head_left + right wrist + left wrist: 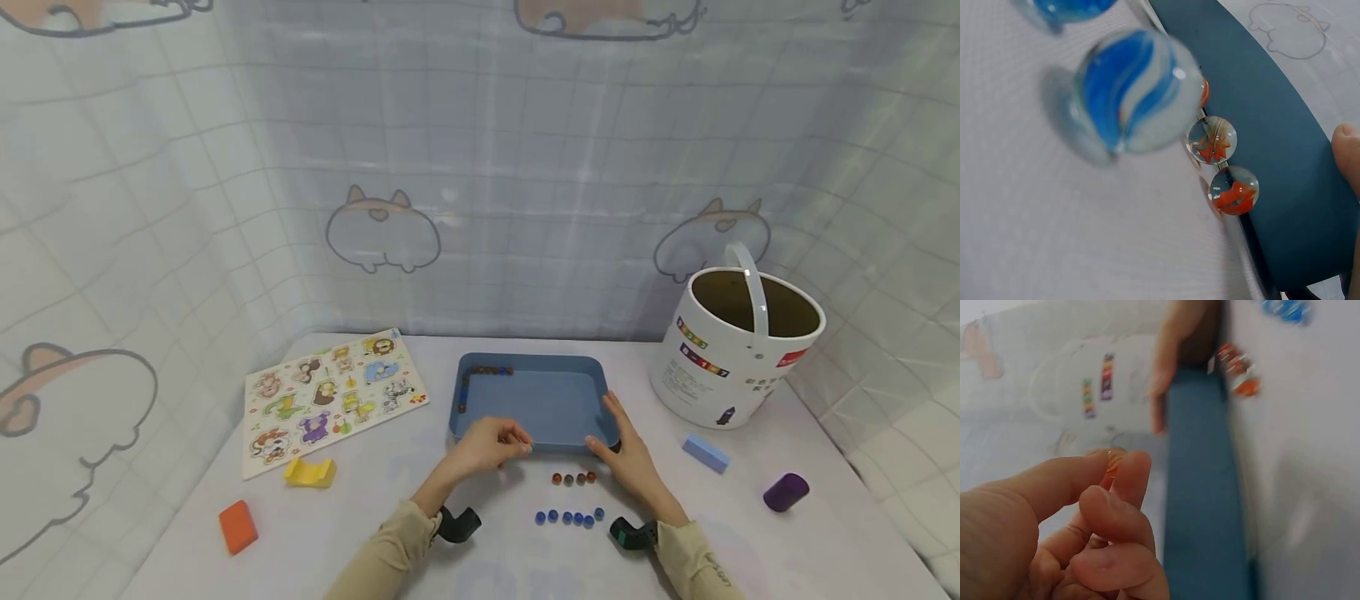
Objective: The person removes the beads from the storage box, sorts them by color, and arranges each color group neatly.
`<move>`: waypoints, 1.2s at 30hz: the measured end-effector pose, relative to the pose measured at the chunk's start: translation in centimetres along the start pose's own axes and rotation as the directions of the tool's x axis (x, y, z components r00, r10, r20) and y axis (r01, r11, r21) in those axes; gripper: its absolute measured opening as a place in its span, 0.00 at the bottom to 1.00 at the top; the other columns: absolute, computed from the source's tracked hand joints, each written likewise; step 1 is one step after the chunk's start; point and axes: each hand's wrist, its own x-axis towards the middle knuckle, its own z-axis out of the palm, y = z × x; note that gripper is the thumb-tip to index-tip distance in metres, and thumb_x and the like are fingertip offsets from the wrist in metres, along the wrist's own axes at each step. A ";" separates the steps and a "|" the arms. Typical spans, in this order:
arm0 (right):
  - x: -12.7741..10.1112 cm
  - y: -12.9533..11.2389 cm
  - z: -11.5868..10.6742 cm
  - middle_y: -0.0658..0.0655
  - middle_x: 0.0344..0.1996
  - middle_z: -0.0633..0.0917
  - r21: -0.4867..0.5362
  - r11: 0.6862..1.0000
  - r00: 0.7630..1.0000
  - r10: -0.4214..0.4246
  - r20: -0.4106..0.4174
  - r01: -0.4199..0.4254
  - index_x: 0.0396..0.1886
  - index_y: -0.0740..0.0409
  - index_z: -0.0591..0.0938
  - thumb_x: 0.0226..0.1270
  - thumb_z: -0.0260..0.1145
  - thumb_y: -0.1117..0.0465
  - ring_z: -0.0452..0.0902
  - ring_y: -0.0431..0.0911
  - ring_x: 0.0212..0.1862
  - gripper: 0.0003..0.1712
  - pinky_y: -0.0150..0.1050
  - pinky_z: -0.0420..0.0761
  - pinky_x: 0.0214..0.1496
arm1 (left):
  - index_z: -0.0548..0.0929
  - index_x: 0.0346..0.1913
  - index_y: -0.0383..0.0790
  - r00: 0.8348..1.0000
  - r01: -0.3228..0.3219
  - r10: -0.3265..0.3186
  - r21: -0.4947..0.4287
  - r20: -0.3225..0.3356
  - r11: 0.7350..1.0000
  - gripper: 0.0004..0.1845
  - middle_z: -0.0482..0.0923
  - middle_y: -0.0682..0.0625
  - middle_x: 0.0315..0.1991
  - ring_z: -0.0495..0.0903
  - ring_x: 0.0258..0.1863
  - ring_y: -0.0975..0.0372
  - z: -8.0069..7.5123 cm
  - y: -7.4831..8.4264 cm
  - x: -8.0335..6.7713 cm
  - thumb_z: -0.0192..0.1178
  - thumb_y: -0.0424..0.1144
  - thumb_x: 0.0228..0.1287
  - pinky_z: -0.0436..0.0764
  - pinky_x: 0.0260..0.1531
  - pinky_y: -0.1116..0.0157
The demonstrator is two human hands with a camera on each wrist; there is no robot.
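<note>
Orange marble (1114,464) pinched in left hand (489,444) fingertips, right hand (626,454) spread, resting against blue tray (540,402).

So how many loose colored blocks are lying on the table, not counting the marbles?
4: an orange block at front left, a yellow block below the animal puzzle board, a light blue block right of the blue tray, and a purple cylinder far right. None looks hidden.
</note>
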 end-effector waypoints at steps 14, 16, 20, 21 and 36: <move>-0.1 0.2 -0.2 0.63 0.77 0.50 -0.010 1.000 1.000 -0.015 -0.001 0.015 0.77 0.59 0.53 0.65 0.66 0.53 0.49 0.68 0.74 0.47 0.70 0.55 0.67 | 0.87 0.34 0.42 1.000 0.019 -0.018 0.103 -0.017 0.994 0.02 0.80 0.56 0.21 0.70 0.15 0.70 4.5 -1.0 0.1 0.67 0.36 0.61 0.69 0.17 0.73; -0.1 0.3 -0.2 0.63 0.77 0.50 -0.013 1.000 1.000 -0.016 -0.003 0.016 0.77 0.59 0.53 0.65 0.66 0.53 0.49 0.67 0.75 0.47 0.69 0.54 0.68 | 0.87 0.34 0.42 1.000 0.011 -0.008 0.108 -0.028 0.994 0.02 0.81 0.56 0.21 0.71 0.17 0.72 4.7 -1.0 0.3 0.67 0.36 0.60 0.69 0.18 0.74; 0.0 0.3 -0.1 0.63 0.77 0.49 -0.011 1.000 1.000 -0.021 -0.002 0.021 0.77 0.59 0.53 0.65 0.66 0.53 0.48 0.68 0.75 0.47 0.69 0.54 0.68 | 0.88 0.34 0.42 0.999 0.016 -0.009 0.135 -0.052 0.991 0.02 0.80 0.57 0.21 0.71 0.18 0.72 5.1 -0.9 0.5 0.67 0.35 0.59 0.69 0.19 0.74; 0.0 0.2 0.0 0.63 0.78 0.49 -0.007 1.000 1.000 -0.020 -0.002 0.020 0.77 0.59 0.53 0.65 0.66 0.53 0.48 0.67 0.75 0.47 0.69 0.54 0.68 | 0.88 0.34 0.42 0.998 0.024 -0.016 0.143 -0.056 0.989 0.02 0.79 0.58 0.20 0.70 0.17 0.72 5.1 -1.0 0.5 0.67 0.35 0.58 0.68 0.19 0.74; 0.0 -0.2 0.0 0.61 0.78 0.49 -0.005 1.000 1.000 0.011 0.010 -0.011 0.77 0.58 0.53 0.65 0.66 0.53 0.48 0.67 0.75 0.47 0.69 0.53 0.68 | 0.83 0.53 0.38 0.998 0.022 -0.022 0.001 -0.064 1.000 0.15 0.86 0.41 0.35 0.79 0.25 0.41 -2.0 1.5 2.7 0.56 0.43 0.71 0.70 0.19 0.69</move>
